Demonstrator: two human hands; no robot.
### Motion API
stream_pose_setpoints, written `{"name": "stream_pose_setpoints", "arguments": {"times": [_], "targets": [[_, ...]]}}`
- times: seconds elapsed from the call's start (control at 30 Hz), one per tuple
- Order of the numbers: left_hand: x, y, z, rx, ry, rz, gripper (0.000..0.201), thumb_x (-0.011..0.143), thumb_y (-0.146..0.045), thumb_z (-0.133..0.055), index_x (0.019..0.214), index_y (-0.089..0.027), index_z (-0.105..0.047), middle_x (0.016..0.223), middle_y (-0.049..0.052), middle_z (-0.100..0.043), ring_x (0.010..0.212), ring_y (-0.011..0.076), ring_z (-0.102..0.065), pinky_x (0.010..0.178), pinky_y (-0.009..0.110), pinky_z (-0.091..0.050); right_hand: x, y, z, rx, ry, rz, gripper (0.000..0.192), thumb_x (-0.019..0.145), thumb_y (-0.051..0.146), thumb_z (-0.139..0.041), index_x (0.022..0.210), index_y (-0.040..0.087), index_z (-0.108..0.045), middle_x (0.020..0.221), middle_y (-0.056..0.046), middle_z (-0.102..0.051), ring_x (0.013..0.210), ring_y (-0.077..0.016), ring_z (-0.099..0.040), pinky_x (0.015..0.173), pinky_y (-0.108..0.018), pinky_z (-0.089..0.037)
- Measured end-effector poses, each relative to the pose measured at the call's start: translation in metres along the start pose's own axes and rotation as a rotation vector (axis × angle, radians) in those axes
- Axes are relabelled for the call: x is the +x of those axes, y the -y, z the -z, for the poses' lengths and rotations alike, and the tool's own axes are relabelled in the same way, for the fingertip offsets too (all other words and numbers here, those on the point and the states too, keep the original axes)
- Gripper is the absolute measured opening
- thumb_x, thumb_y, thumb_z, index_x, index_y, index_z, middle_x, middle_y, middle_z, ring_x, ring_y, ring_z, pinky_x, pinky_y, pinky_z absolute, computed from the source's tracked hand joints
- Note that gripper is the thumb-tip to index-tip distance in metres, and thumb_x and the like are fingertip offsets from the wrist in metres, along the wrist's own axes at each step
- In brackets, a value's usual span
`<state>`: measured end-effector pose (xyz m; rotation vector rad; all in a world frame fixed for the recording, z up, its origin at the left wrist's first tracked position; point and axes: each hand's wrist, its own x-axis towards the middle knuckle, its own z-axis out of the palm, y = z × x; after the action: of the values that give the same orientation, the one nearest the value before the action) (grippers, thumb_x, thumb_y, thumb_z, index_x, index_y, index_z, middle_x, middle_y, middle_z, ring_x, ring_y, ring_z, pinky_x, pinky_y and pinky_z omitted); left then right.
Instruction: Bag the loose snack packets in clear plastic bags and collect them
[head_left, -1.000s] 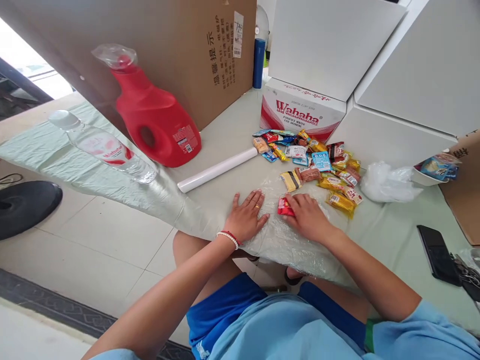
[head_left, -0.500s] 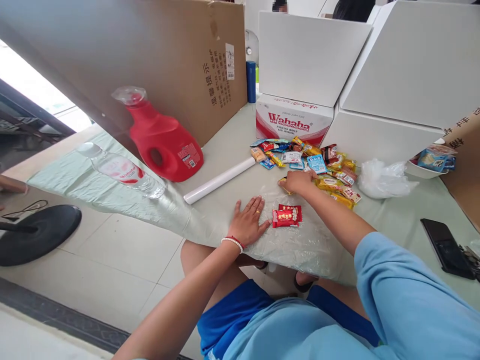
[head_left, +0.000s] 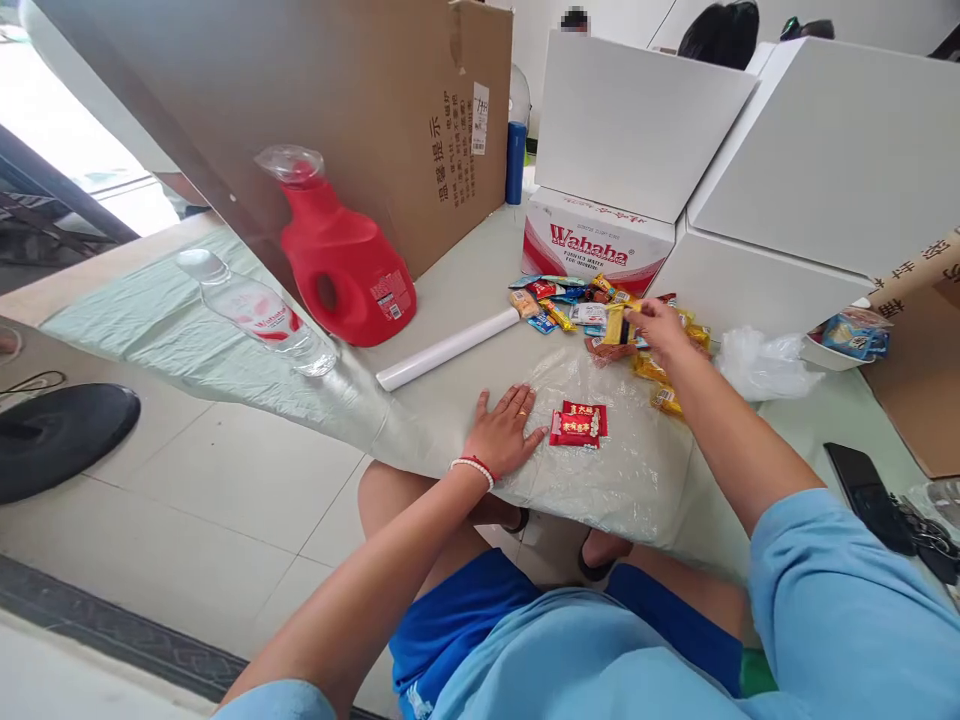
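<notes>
My left hand [head_left: 504, 432] lies flat with its fingers spread on a clear plastic bag [head_left: 637, 475] at the table's near edge. Just right of its thumb are two red-wrapped snacks [head_left: 576, 427], one partly over the other. Farther out, my right hand [head_left: 660, 330] pinches a yellow snack packet [head_left: 618, 325] by its right end, above a pile of small snack packets [head_left: 555, 313]. Part of that pile is hidden behind the hand and forearm.
Behind the pile stand a Wahaha carton [head_left: 592, 245] and white boxes [head_left: 787, 270]. To the left are a white roll [head_left: 450, 350], a red jug [head_left: 349, 270] and a water bottle [head_left: 259, 315]. A white plastic bag [head_left: 765, 362], a bowl [head_left: 825, 352] and a phone [head_left: 866, 495] lie right.
My right hand has moved right and a little away from me, now holding up the yellow packet. My left hand stays flat in place. The view has shifted slightly.
</notes>
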<state>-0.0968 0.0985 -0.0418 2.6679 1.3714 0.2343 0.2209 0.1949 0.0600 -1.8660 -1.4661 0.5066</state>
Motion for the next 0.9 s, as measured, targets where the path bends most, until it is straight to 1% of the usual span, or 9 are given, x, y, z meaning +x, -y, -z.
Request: {"name": "stream_pose_setpoints", "arguments": {"times": [0.13,0.27,0.33,0.4,0.5,0.57,0.67,0.73,0.9], "targets": [[0.000,0.000,-0.001,-0.017,-0.008,-0.010,0.069,0.105,-0.060,-0.026,0.164,-0.024,-0.031,0.171,0.008,-0.031,0.158,0.0266,-0.029,0.128,0.063,-0.010,-0.019,0.000,0.034,0.098,-0.051,-0.003,0.044,0.101,0.055,-0.036,0.133,0.028,-0.049,0.139,-0.017,-0.061,0.107,-0.0272,-0.066,0.077,-0.041,-0.057],[0.000,-0.001,0.000,-0.029,-0.015,0.005,0.069,0.104,-0.059,-0.028,0.163,-0.024,-0.031,0.170,0.009,-0.032,0.157,0.0277,-0.030,0.128,0.063,-0.011,-0.065,-0.023,0.052,0.071,0.352,-0.006,0.042,0.088,0.059,-0.060,0.108,0.023,-0.064,0.105,-0.012,-0.073,0.090,-0.0258,-0.068,0.074,-0.037,-0.055],[0.000,-0.001,0.001,-0.038,-0.020,0.007,0.069,0.104,-0.060,-0.029,0.163,-0.025,-0.031,0.170,0.008,-0.032,0.157,0.0283,-0.030,0.128,0.063,-0.011,-0.088,-0.039,0.054,-0.153,0.549,-0.027,0.035,0.081,0.053,-0.068,0.094,0.021,-0.068,0.089,-0.008,-0.073,0.080,-0.0238,-0.067,0.071,-0.034,-0.053],[0.000,-0.001,0.001,-0.048,-0.024,0.001,0.069,0.103,-0.060,-0.031,0.164,-0.026,-0.031,0.170,0.008,-0.034,0.158,0.0290,-0.029,0.128,0.064,-0.012,-0.105,-0.049,0.052,-0.469,0.634,-0.031,0.026,0.081,0.045,-0.070,0.087,0.020,-0.071,0.083,-0.007,-0.072,0.079,-0.0236,-0.067,0.071,-0.033,-0.051],[0.000,-0.001,0.001,-0.049,-0.023,-0.003,0.070,0.103,-0.059,-0.032,0.164,-0.025,-0.031,0.170,0.009,-0.034,0.158,0.0295,-0.029,0.127,0.064,-0.012,-0.122,-0.044,0.036,-0.721,0.490,0.061,0.025,0.092,0.039,-0.060,0.095,0.018,-0.073,0.097,-0.012,-0.074,0.091,-0.0254,-0.068,0.080,-0.034,-0.050],[0.000,-0.001,0.002,-0.037,-0.020,0.006,0.069,0.103,-0.059,-0.031,0.163,-0.024,-0.032,0.170,0.009,-0.033,0.157,0.0288,-0.029,0.127,0.064,-0.012,-0.129,-0.026,0.015,-0.655,0.388,0.206,0.036,0.100,0.042,-0.052,0.116,0.016,-0.071,0.117,-0.015,-0.072,0.107,-0.0264,-0.066,0.092,-0.035,-0.049],[0.000,-0.002,0.002,-0.010,-0.010,0.010,0.068,0.104,-0.058,-0.029,0.163,-0.023,-0.033,0.170,0.009,-0.032,0.157,0.0278,-0.030,0.127,0.064,-0.012,-0.134,0.006,-0.022,-0.590,0.431,0.321,0.062,0.097,0.054,-0.059,0.145,0.015,-0.056,0.137,-0.017,-0.064,0.129,-0.0325,-0.054,0.105,-0.040,-0.043],[0.000,-0.002,0.002,0.006,-0.006,0.009,0.068,0.104,-0.058,-0.028,0.163,-0.024,-0.033,0.170,0.009,-0.033,0.157,0.0278,-0.030,0.128,0.063,-0.012,-0.137,0.022,-0.040,-0.655,0.519,0.271,0.069,0.090,0.056,-0.068,0.145,0.015,-0.057,0.134,-0.019,-0.064,0.130,-0.0374,-0.050,0.103,-0.043,-0.044],[-0.001,-0.001,0.001,0.014,-0.004,0.003,0.067,0.104,-0.058,-0.029,0.163,-0.026,-0.032,0.170,0.008,-0.032,0.157,0.0283,-0.029,0.128,0.061,-0.011,-0.156,0.034,-0.050,-0.695,0.545,0.274,0.041,0.090,0.042,-0.072,0.122,0.017,-0.070,0.117,-0.016,-0.064,0.114,-0.0332,-0.056,0.096,-0.038,-0.045]]}}
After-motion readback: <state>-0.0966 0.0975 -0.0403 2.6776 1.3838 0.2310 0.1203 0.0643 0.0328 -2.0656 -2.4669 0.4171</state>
